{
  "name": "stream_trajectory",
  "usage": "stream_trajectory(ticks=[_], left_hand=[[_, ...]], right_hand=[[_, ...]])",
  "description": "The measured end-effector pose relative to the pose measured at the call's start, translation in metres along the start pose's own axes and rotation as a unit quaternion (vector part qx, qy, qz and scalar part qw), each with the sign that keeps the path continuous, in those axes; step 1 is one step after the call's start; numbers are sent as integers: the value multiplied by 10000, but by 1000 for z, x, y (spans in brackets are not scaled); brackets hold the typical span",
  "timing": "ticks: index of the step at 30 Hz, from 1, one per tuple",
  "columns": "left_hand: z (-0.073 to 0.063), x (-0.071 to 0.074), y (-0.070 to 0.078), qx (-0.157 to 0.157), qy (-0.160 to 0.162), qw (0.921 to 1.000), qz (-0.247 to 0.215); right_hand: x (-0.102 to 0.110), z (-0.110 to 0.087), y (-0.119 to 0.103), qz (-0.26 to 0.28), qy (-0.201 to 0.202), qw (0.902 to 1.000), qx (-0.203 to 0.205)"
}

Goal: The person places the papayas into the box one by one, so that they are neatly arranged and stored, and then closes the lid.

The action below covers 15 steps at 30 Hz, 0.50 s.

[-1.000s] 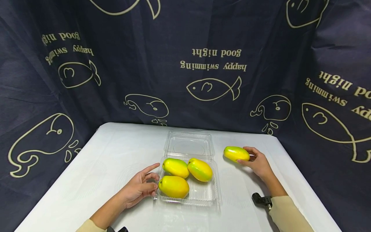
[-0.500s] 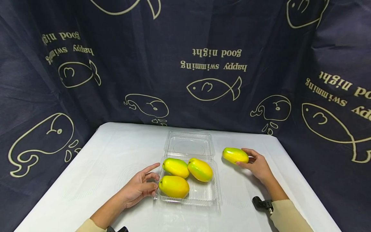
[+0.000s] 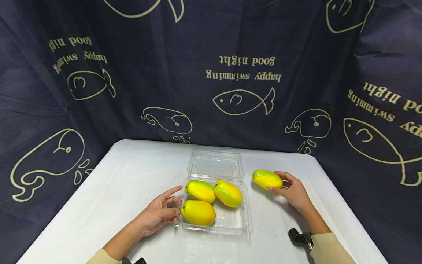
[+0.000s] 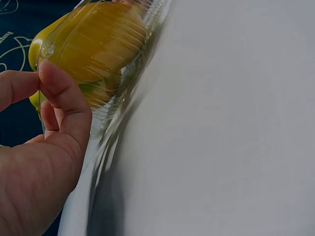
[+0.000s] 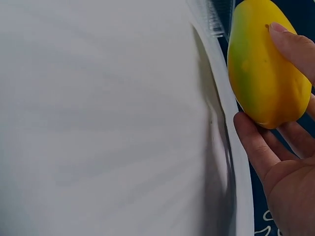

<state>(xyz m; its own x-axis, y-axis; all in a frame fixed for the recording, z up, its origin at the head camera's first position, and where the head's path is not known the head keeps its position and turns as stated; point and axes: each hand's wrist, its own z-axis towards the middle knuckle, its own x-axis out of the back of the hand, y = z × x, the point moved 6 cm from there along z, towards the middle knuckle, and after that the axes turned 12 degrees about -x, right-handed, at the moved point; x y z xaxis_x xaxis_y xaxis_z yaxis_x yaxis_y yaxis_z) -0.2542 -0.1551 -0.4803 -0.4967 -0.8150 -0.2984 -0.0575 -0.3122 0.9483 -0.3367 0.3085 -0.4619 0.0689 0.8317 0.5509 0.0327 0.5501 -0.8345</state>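
My right hand (image 3: 294, 189) grips a yellow-green mango (image 3: 266, 179) between thumb and fingers, to the right of a clear plastic clamshell box (image 3: 232, 219). In the right wrist view the thumb lies along that mango's side (image 5: 263, 64), and fingers reach round its end. With thumb and finger, my left hand (image 3: 160, 213) pinches the box's left rim, seen close up in the left wrist view (image 4: 54, 103). Inside the box lie three more mangoes: one at back left (image 3: 200, 191), one at back right (image 3: 228, 193), one at front left (image 3: 198, 212).
The box's lid (image 3: 215, 165) lies folded back behind its base on the white-covered table (image 3: 108, 190). A dark blue curtain (image 3: 184, 66) with fish and whale drawings hangs behind and at both sides.
My right hand has moved slightly left and nearer to me with the mango in its grip. The left hand and the box stay where they were.
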Motion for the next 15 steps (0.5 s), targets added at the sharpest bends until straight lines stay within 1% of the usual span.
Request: stream_trajectory(ticks=[15], left_hand=[[0, 0, 1, 30, 27, 10000, 13]], right_hand=[[0, -18, -7, 46, 20, 9999, 139]])
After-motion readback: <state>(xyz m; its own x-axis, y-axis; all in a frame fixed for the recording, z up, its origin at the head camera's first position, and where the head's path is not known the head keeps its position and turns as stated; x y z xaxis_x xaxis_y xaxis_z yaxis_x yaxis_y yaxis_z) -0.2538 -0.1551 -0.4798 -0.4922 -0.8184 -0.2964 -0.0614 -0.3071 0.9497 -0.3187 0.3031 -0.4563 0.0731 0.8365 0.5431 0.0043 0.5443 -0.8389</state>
